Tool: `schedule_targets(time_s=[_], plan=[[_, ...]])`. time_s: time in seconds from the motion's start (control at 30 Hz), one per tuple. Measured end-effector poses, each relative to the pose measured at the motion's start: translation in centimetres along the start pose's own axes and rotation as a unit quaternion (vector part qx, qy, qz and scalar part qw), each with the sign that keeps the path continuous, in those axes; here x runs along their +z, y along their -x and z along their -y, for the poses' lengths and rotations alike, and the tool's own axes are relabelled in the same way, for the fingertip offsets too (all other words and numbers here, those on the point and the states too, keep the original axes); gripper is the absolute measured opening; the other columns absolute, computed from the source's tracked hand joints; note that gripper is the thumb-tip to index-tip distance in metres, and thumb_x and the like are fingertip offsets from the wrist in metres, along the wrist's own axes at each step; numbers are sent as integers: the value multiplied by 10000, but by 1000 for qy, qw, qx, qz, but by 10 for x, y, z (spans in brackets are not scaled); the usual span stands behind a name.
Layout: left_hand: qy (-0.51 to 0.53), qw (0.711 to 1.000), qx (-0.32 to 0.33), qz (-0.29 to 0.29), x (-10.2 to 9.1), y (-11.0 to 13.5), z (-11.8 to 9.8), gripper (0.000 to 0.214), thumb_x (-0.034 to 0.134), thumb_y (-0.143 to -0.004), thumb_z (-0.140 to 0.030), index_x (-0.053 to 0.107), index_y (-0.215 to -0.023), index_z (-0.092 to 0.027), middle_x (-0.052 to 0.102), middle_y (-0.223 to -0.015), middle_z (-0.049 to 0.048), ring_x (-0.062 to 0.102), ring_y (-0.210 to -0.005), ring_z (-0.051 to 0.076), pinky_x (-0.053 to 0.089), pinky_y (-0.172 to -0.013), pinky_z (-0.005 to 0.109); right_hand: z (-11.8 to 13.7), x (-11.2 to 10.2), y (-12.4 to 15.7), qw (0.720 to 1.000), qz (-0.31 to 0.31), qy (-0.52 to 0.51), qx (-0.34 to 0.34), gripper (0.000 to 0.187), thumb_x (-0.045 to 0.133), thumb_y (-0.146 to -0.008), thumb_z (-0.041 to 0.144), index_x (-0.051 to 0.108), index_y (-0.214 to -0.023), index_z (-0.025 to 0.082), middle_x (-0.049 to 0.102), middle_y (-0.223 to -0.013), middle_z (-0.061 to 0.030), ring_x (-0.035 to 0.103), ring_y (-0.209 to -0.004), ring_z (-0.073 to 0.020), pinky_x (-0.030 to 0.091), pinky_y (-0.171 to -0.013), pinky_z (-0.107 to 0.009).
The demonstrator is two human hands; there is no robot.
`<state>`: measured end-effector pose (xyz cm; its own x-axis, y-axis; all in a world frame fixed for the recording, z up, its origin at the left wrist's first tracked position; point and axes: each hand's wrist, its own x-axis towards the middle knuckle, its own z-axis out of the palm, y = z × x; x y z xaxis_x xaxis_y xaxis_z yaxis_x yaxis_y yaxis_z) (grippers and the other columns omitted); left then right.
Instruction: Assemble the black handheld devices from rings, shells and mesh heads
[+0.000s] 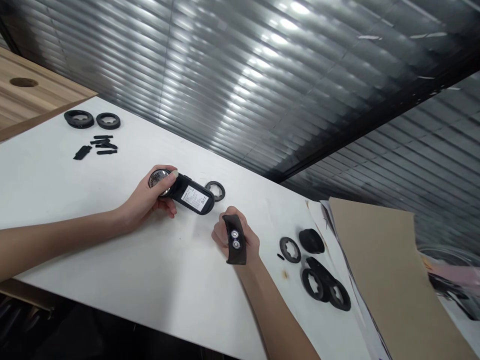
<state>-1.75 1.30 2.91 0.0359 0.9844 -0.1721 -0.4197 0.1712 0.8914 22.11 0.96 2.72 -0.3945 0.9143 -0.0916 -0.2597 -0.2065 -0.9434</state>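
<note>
My left hand (148, 197) grips a black handheld lint shaver (191, 197) with its round metal mesh head (159, 178) under my thumb. A white label sits on the shaver's back. My right hand (234, 237) holds a curved black plastic piece (236, 255) with two round metal contacts (235, 239) showing on it. That piece is close to the shaver but apart from it. A black ring with a toothed opening (215, 191) lies on the white table (93, 250) just beyond the shaver.
Two black rings (86, 120) and several black strips (101, 146) lie at the far left of the table. More rings and black covers (311, 241) lie at the right, beside a brown cardboard sheet (390, 270). A wooden surface (33, 90) meets the far left corner.
</note>
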Motion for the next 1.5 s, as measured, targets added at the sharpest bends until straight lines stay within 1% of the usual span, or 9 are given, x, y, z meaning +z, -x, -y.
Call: schedule_targets(time_s=[0.13,0.3,0.4,0.5,0.73,0.87,1.03,1.2,1.5], plan=[[-7,1000,0,13,0,0,0,575,839,-833,-603,574,-1215,-265,658,-937,5,680,-506,161,625,-490,326,2,1,-2,999,-42,-17,7,481,789,-770,662,527,-793,259,493,-626,50,363,-455,-106,319,-374,-227],[-4,999,-13,29,-1,0,0,516,753,-913,-611,560,-1239,-261,661,-936,11,704,-540,177,638,-520,334,4,0,-6,991,-32,-125,45,464,801,-805,650,663,-1009,257,538,-773,36,250,-505,-85,188,-291,-147],[10,999,-19,27,-1,-1,1,493,736,-928,-604,560,-1229,-255,661,-954,18,701,-536,171,639,-513,333,4,-3,-6,988,-21,-149,30,423,805,-819,597,689,-1054,265,554,-848,-2,301,-572,-114,160,-259,-126],[18,999,-22,27,-1,-2,1,488,737,-928,-603,566,-1222,-253,657,-958,17,699,-534,171,643,-513,339,2,-6,-6,988,-27,-154,4,372,844,-791,489,695,-1059,278,557,-909,-35,363,-641,-141,198,-257,-122],[12,999,-24,31,0,-2,1,493,734,-925,-611,567,-1222,-254,658,-968,19,698,-533,173,647,-521,350,2,-1,-7,990,-78,-114,-40,502,897,-644,234,694,-1098,306,627,-1117,-76,451,-773,-169,266,-303,-145],[6,999,-25,31,0,-2,1,492,724,-932,-611,562,-1229,-255,662,-967,20,702,-534,176,646,-525,344,4,2,-7,988,-100,-107,-41,497,871,-626,141,687,-1061,295,647,-1057,-52,474,-756,-148,279,-324,-133],[5,999,-30,31,0,-2,-1,506,732,-923,-618,553,-1226,-254,663,-951,18,704,-526,181,647,-519,342,1,1,-7,990,-118,-60,-54,446,876,-653,167,677,-1038,270,713,-1104,-54,528,-704,-126,274,-333,-151],[0,999,-30,29,1,-1,-1,477,719,-940,-602,562,-1227,-255,655,-950,15,707,-527,176,648,-520,333,-4,9,-6,986,-133,60,-82,506,914,-683,178,686,-1126,265,729,-1282,-61,450,-516,-46,353,-379,-212],[-10,999,-39,32,0,-3,0,478,681,-956,-620,552,-1228,-249,657,-952,20,711,-530,186,644,-521,338,-4,9,-6,981,-129,115,-88,561,960,-676,267,724,-1185,272,729,-1330,-68,519,-523,-72,434,-393,-248]])
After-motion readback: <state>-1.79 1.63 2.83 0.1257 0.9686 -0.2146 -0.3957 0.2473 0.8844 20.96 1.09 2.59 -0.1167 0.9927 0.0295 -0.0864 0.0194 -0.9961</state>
